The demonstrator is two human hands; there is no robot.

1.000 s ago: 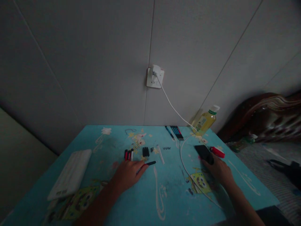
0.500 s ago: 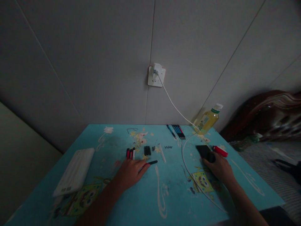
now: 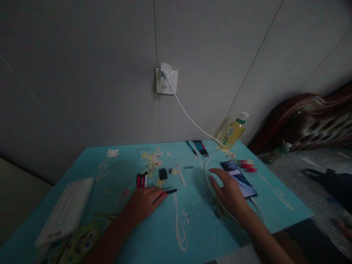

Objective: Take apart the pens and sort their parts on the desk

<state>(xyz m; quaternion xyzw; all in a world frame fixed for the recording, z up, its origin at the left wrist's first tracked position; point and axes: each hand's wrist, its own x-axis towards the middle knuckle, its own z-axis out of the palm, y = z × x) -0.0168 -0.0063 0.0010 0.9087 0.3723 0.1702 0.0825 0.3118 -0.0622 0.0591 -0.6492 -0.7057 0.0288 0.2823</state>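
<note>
Right hand [image 3: 228,190]: we moved it off the phone [image 3: 239,179] (now lit) and held it spread near the cable [image 3: 192,121].
Left hand [image 3: 146,202]: we still pinched a pen [image 3: 171,191].

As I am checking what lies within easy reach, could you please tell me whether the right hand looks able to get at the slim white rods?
Probably yes: the right hand looks open and empty, and only the white cable seems to lie between it and the slim white rods.

The left hand [image 3: 147,201] pinches, palm down; the right hand [image 3: 228,191] (loosely spread) is stretched forward.
</note>
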